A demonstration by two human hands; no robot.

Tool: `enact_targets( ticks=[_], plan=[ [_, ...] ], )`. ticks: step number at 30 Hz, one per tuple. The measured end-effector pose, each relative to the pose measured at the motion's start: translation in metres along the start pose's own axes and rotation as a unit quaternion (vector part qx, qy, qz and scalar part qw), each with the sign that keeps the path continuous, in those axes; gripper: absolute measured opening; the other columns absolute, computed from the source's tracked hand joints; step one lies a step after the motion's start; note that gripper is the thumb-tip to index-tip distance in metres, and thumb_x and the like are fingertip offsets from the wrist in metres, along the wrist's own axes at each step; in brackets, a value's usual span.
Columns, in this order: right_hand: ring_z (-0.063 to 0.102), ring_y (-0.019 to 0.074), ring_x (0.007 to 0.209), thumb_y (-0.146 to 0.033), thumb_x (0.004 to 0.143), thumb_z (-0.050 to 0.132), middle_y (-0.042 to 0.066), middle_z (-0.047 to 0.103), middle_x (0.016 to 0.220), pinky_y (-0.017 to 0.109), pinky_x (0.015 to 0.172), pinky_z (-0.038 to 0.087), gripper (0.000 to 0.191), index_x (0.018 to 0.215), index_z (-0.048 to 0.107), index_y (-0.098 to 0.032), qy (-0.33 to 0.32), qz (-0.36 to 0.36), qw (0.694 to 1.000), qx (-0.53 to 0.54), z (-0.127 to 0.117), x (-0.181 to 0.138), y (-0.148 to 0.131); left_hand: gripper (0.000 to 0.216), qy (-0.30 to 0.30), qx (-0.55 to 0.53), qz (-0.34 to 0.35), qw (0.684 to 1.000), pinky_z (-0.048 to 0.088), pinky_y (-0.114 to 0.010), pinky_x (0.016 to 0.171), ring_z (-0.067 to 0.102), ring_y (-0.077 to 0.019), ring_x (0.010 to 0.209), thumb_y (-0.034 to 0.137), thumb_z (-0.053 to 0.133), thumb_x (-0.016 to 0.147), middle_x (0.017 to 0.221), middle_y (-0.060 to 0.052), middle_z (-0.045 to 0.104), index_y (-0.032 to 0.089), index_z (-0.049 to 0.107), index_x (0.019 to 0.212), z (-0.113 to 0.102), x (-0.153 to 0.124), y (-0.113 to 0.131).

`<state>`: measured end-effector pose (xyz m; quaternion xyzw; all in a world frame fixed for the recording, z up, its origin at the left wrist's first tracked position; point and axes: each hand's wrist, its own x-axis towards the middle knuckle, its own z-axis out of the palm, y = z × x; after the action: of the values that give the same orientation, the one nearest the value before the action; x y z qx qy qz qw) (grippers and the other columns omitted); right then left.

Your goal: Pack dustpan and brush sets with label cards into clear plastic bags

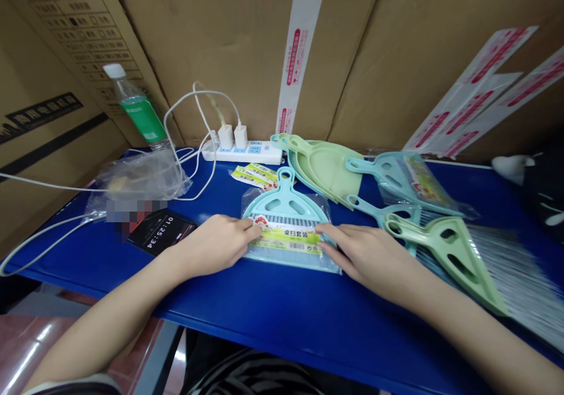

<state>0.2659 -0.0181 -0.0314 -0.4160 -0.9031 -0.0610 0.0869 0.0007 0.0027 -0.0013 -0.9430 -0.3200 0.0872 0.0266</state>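
Observation:
A light-blue dustpan and brush set in a clear plastic bag lies flat on the blue table, its handle pointing away from me. Across its bristles runs a yellow-green label card with a mushroom picture. My left hand is closed, its curled fingers gripping the bag and the label's left end. Thumb and fingers of my right hand pinch the right end of the label and bag. Just left of my left hand is a phone with a timer on its screen.
Green dustpans are stacked behind, near spare label cards and a power strip with white cables. To the right lie a bagged blue set, a green brush and clear plastic bags. A bottle stands left; cardboard walls the back.

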Motion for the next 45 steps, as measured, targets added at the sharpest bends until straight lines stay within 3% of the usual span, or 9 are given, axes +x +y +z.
enact_targets(
  ticks=[45],
  plan=[
    [0.067, 0.0201, 0.06, -0.024, 0.098, 0.033, 0.008, 0.072, 0.076, 0.029, 0.051, 0.045, 0.029, 0.097, 0.061, -0.016, 0.011, -0.008, 1.0, -0.007, 0.0015, -0.001, 0.0006, 0.019, -0.019, 0.001, -0.007, 1.0, 0.05, -0.03, 0.067, 0.067, -0.0188, 0.074, 0.009, 0.045, 0.087, 0.097, -0.004, 0.069, 0.017, 0.057, 0.1, -0.0004, 0.0012, -0.0002]
  ],
)
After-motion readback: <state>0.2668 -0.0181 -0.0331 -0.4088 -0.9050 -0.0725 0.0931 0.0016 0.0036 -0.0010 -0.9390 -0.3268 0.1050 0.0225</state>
